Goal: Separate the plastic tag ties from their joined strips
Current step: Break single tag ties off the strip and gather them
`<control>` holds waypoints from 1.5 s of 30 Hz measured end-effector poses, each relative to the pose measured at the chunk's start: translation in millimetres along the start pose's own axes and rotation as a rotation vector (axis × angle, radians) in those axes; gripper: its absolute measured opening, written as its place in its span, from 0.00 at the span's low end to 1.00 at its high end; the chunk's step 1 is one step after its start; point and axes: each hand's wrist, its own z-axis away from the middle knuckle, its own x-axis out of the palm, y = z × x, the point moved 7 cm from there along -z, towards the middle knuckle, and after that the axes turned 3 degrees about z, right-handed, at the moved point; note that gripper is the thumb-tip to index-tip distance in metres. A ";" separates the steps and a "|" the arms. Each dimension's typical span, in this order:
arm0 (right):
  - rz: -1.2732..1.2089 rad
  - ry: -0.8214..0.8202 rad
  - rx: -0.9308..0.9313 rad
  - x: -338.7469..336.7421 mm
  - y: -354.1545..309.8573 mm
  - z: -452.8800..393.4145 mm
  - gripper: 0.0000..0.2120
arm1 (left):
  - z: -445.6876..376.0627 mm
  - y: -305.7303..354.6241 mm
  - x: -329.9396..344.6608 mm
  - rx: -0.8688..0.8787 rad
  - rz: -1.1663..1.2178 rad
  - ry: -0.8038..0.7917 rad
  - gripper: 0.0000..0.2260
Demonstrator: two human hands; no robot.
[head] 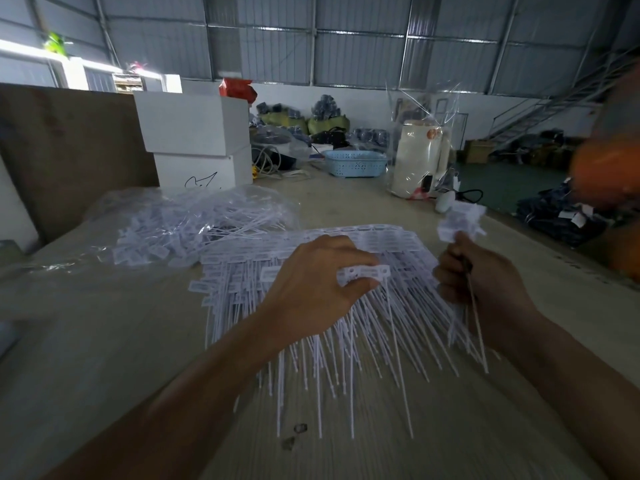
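A stack of joined white tag-tie strips (349, 327) lies on the table in front of me, heads at the far side, thin tails fanning toward me. My left hand (313, 289) sits on top of the stack and pinches a tag head (363, 274) between thumb and fingers. To the right, my right hand (485, 282) grips a bunch of separated ties (460, 221). Their heads stick up above my fist and their tails hang down below it.
A clear plastic bag of more ties (194, 225) lies at the back left. Two stacked white boxes (197, 140), a blue basket (355, 162) and a cream jug in plastic wrap (419, 157) stand further back. Someone in orange (609, 174) is at the right edge.
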 end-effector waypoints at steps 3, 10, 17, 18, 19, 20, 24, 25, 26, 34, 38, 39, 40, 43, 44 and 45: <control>0.023 0.098 -0.002 -12.8 -2.7 -3.9 0.16 | 0.5 -5.8 -2.3 -0.034 -0.005 0.026 0.11; 0.154 -0.264 0.056 36.2 20.9 13.6 0.08 | 2.4 -2.5 2.5 -0.054 0.000 -0.019 0.15; 0.305 -0.336 0.082 47.4 30.3 22.6 0.17 | 4.9 6.9 9.2 -0.058 0.040 -0.022 0.14; 0.302 -0.317 0.066 46.3 29.5 22.6 0.16 | 4.7 7.3 9.9 -0.065 0.061 -0.027 0.13; 0.288 -0.294 0.053 45.1 28.1 22.0 0.15 | 4.1 6.9 9.6 -0.063 0.075 -0.028 0.11; 0.269 -0.274 0.043 43.4 26.3 21.2 0.14 | 3.4 5.7 8.7 -0.059 0.069 -0.025 0.10; 0.191 -0.252 0.035 41.0 18.6 21.4 0.15 | 3.6 -5.1 1.6 -0.100 -0.084 -0.015 0.14; 0.180 -0.262 0.031 41.5 17.5 22.1 0.15 | 4.1 -5.3 -0.5 -0.092 -0.088 0.000 0.13; 0.177 -0.270 0.028 42.1 17.2 22.8 0.15 | 4.5 -4.4 -2.0 -0.082 -0.083 0.013 0.13; 0.201 -0.312 0.012 43.1 17.2 23.0 0.15 | 3.0 -0.8 -1.4 -0.055 -0.148 0.042 0.10; 0.219 -0.281 0.043 40.7 19.9 21.0 0.12 | 2.7 -0.8 -4.6 -0.050 -0.173 0.083 0.10; 0.221 -0.285 0.050 40.5 20.5 20.7 0.13 | 2.6 -1.3 -5.5 -0.050 -0.173 0.090 0.09; 0.219 -0.297 0.047 41.1 20.3 21.0 0.13 | 2.6 -1.8 -6.2 -0.052 -0.171 0.096 0.09; 0.255 -0.328 -0.046 44.0 14.8 23.7 0.13 | 2.5 -3.2 -6.0 -0.060 -0.158 0.094 0.09; 0.297 -0.325 -0.108 44.9 11.6 24.6 0.14 | 2.2 -3.5 -5.7 -0.060 -0.147 0.086 0.08; 0.339 -0.316 -0.169 45.8 8.4 25.9 0.14 | 2.0 -3.9 -5.2 -0.058 -0.132 0.075 0.07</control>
